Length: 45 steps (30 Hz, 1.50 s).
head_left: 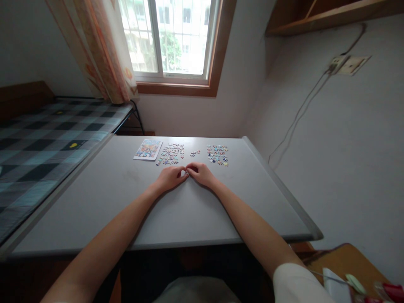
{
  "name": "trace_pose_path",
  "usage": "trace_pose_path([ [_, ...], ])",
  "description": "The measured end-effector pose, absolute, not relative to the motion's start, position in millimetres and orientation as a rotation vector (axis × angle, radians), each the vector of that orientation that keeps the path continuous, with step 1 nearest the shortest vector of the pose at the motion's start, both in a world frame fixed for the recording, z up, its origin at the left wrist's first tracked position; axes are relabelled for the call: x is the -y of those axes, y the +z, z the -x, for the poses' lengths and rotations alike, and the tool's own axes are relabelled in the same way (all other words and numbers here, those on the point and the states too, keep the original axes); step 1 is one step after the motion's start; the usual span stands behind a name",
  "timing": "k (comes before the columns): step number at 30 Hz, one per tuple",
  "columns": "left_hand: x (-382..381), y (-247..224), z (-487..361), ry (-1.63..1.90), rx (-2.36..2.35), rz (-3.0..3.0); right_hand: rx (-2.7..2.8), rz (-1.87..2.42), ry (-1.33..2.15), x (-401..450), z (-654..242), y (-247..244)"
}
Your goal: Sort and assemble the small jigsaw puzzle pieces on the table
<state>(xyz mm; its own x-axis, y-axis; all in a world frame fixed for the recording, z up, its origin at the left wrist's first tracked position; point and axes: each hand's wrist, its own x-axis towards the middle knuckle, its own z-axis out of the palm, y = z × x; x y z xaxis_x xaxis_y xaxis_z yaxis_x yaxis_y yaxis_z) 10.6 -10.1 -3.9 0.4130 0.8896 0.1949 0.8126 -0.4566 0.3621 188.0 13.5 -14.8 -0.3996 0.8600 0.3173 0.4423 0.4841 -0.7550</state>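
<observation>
My left hand (172,176) and my right hand (201,173) meet at the middle of the grey table, fingertips pinched together around a small puzzle piece (187,172). Most of that piece is hidden by the fingers. Just beyond the hands lie a few puzzle pieces (192,154), some of them close together or touching. Behind my left hand is a wide group of loose puzzle pieces (172,154). A second group of puzzle pieces (217,155) lies past my right hand. At the far left rests a flat picture sheet (148,150) with a colourful print.
The grey table (252,210) has raised edging along its sides. A bed with a checked cover (94,126) stands to the left. At the lower right is a wooden stool or chair (344,261) with several small items. Cables (295,120) hang down the right wall.
</observation>
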Motion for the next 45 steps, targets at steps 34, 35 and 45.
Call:
trace_pose_path([
  [34, 10.1, -4.0, -10.9, 0.534, -1.5, -2.448, 2.039, 1.079, 0.725, -13.8, -187.2, -15.8],
  [35, 10.1, -4.1, -10.8, 0.538, -1.497, -2.45, 2.038, 1.078, 0.727, -14.0, -187.3, -16.2],
  [45, 9.9, -3.3, -10.7, 0.528, -1.5, -2.447, 2.042, 1.071, 0.724, -14.5, -187.5, -17.3],
])
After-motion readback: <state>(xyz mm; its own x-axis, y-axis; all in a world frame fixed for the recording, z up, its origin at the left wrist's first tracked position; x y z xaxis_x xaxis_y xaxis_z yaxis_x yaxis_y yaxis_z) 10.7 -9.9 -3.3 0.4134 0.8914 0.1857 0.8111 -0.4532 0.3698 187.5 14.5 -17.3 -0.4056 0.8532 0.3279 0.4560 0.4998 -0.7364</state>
